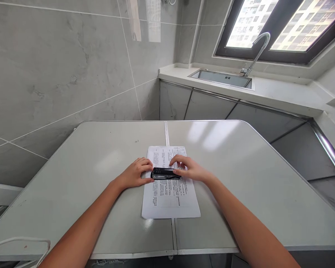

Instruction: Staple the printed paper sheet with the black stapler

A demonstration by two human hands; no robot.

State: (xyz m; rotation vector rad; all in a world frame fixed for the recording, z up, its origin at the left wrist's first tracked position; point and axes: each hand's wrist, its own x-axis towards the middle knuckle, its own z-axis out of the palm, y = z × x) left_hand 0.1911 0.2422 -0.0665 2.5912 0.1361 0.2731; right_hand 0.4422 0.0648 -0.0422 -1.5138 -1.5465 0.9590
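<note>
A black stapler [164, 172] lies crosswise on printed sheets of paper [170, 204], around the middle of the table. My left hand [136, 172] is at the stapler's left end, thumb on the near side and curled fingers on the far side. At the right end, my right hand [190, 168] has its thumb on the stapler, with the fingers bent over the far side above the print. Part of the stapler's right end is hidden by that hand. Whether there is more than one sheet I cannot tell for sure.
The pale table [100, 149] has a seam down its middle, under the paper. A white cable [22, 238] lies at the near left corner. Beyond the table stand a counter with a sink [220, 77], a faucet [258, 52] and a window. A grey tiled wall [58, 67] is on the left.
</note>
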